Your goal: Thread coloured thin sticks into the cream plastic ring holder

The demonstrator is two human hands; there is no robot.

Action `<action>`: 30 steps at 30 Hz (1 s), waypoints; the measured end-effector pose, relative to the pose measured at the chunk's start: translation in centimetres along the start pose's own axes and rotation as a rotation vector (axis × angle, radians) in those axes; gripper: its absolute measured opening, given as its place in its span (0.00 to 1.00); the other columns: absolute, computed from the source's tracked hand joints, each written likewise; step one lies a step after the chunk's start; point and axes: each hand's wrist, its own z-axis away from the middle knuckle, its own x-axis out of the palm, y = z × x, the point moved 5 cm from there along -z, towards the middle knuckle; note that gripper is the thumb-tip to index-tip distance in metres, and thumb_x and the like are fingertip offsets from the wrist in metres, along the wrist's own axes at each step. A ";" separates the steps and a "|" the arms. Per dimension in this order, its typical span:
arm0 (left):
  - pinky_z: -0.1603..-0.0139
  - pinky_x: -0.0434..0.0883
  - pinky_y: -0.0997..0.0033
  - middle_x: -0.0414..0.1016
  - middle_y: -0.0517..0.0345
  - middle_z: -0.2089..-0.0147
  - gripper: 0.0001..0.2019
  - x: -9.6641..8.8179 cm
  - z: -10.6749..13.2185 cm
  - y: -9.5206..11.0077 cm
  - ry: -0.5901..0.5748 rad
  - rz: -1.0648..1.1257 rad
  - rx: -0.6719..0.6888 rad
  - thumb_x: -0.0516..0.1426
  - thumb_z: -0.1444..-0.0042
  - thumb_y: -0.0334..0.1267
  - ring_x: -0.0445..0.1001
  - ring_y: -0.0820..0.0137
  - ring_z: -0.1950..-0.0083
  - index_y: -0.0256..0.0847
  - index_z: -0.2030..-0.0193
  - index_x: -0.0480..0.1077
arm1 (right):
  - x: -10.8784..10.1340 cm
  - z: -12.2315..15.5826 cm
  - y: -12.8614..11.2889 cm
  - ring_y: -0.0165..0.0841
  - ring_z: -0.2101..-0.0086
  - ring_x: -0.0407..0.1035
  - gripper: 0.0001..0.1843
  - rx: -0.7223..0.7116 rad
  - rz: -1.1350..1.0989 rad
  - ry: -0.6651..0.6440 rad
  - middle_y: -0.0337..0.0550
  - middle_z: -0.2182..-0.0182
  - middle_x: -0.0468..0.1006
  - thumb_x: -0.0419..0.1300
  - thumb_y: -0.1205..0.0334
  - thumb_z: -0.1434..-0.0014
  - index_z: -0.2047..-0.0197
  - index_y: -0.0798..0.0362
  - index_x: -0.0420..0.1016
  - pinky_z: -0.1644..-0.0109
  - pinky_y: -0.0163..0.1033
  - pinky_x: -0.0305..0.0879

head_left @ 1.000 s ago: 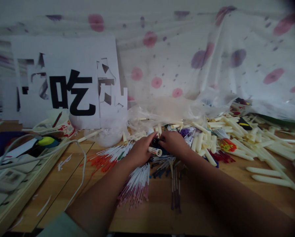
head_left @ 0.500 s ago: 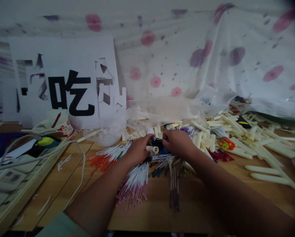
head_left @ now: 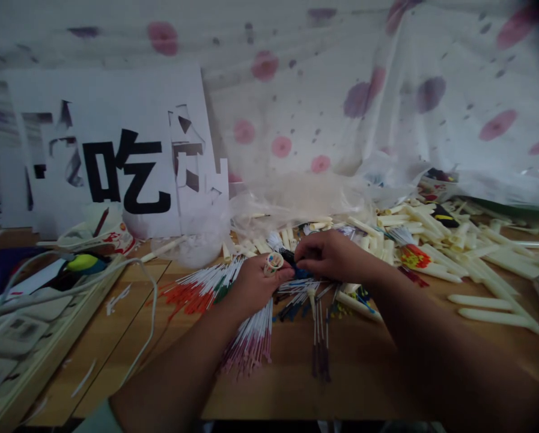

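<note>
In the head view, my left hand is closed around a short cream tube. The tube's open end tilts towards me, and small coloured bits show inside it. To its right, my right hand has its fingers pinched together beside a dark black-and-blue bundle; what they grip is hidden. Around my hands, thin white sticks with coloured tips lie fanned on the table: orange-tipped sticks at left, pink-tipped sticks below my left hand, and a few purple-tipped sticks nearer me.
Cream tubes are heaped at right on the wooden table. Clear plastic bags lie behind. At left are a wooden tray, a white cable, a paper bowl and a white board with a black character.
The tube in my left hand has turned from lying sideways to pointing its open end up towards me. My right hand has shifted slightly, its fingers now more visible. The view has moved a little.
</note>
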 end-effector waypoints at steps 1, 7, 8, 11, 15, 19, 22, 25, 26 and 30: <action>0.73 0.64 0.74 0.71 0.61 0.77 0.06 0.0 0.0 -0.2 0.022 0.026 -0.004 0.61 0.54 0.38 0.68 0.74 0.74 0.37 0.74 0.73 | 0.2 -0.1 0.3 0.26 0.73 0.67 0.09 0.014 -0.115 0.008 0.37 0.74 0.75 0.61 0.65 0.51 0.64 0.54 0.74 0.68 0.33 0.62; 0.70 0.64 0.73 0.71 0.61 0.76 0.07 -0.6 -0.1 -0.7 0.074 0.138 0.034 0.59 0.51 0.40 0.68 0.74 0.73 0.37 0.72 0.72 | 1.0 -0.6 1.9 0.28 0.66 0.73 0.15 0.076 -0.635 0.052 0.41 0.68 0.80 0.65 0.63 0.54 0.60 0.52 0.75 0.58 0.37 0.69; 0.70 0.64 0.73 0.71 0.61 0.76 0.07 -0.7 -0.1 -0.7 0.072 0.153 0.038 0.59 0.50 0.40 0.68 0.74 0.73 0.37 0.72 0.72 | 1.1 -0.7 1.9 0.28 0.68 0.73 0.14 0.076 -0.652 0.076 0.40 0.70 0.79 0.65 0.62 0.53 0.61 0.52 0.76 0.60 0.37 0.69; 0.69 0.65 0.73 0.72 0.60 0.75 0.07 -0.7 0.1 -0.5 0.035 0.190 0.042 0.60 0.50 0.39 0.68 0.74 0.72 0.36 0.71 0.73 | 1.4 -0.7 1.4 0.27 0.71 0.71 0.11 0.024 -0.604 0.138 0.39 0.73 0.78 0.64 0.60 0.53 0.64 0.52 0.77 0.63 0.36 0.69; 0.70 0.65 0.74 0.70 0.62 0.77 0.08 -0.7 0.3 -0.3 0.009 0.181 0.075 0.59 0.50 0.39 0.67 0.75 0.74 0.36 0.73 0.72 | 1.4 -0.9 0.4 0.27 0.70 0.69 0.07 -0.142 -0.364 0.206 0.39 0.72 0.76 0.63 0.60 0.51 0.68 0.52 0.76 0.66 0.35 0.65; 0.63 0.68 0.71 0.75 0.57 0.70 0.06 -1.3 0.3 0.3 0.074 0.073 0.213 0.59 0.49 0.38 0.72 0.71 0.66 0.37 0.68 0.74 | 0.7 -0.3 -0.9 0.27 0.69 0.67 0.03 -0.299 -0.142 0.217 0.40 0.70 0.74 0.59 0.62 0.46 0.68 0.53 0.72 0.64 0.36 0.65; 0.59 0.69 0.69 0.77 0.55 0.64 0.07 -2.2 0.3 0.7 0.219 -0.014 0.298 0.59 0.49 0.38 0.73 0.68 0.61 0.39 0.65 0.75 | -1.2 1.8 -3.0 0.29 0.68 0.69 0.03 -0.382 -0.108 0.439 0.39 0.69 0.75 0.59 0.67 0.45 0.66 0.51 0.72 0.64 0.37 0.66; 0.66 0.68 0.71 0.76 0.56 0.71 0.08 -2.6 0.3 0.5 0.277 -0.035 0.267 0.59 0.49 0.41 0.72 0.70 0.69 0.38 0.70 0.74 | -3.1 5.2 -5.8 0.33 0.66 0.71 0.10 -0.552 -0.277 0.797 0.40 0.69 0.75 0.59 0.73 0.47 0.63 0.50 0.72 0.63 0.42 0.68; 0.67 0.68 0.72 0.76 0.57 0.72 0.09 -2.6 0.3 0.6 0.269 -0.046 0.278 0.59 0.50 0.41 0.72 0.70 0.70 0.37 0.72 0.74 | -3.1 6.1 -6.7 0.35 0.66 0.72 0.12 -0.599 -0.289 0.839 0.41 0.69 0.75 0.59 0.75 0.48 0.62 0.50 0.72 0.63 0.43 0.69; 0.69 0.66 0.74 0.73 0.58 0.76 0.10 -2.1 0.5 1.1 0.220 -0.122 0.359 0.58 0.49 0.39 0.69 0.73 0.73 0.37 0.77 0.72 | -1.7 7.3 -9.6 0.35 0.65 0.72 0.18 -0.726 -0.091 0.708 0.45 0.67 0.76 0.59 0.78 0.52 0.59 0.53 0.71 0.65 0.43 0.72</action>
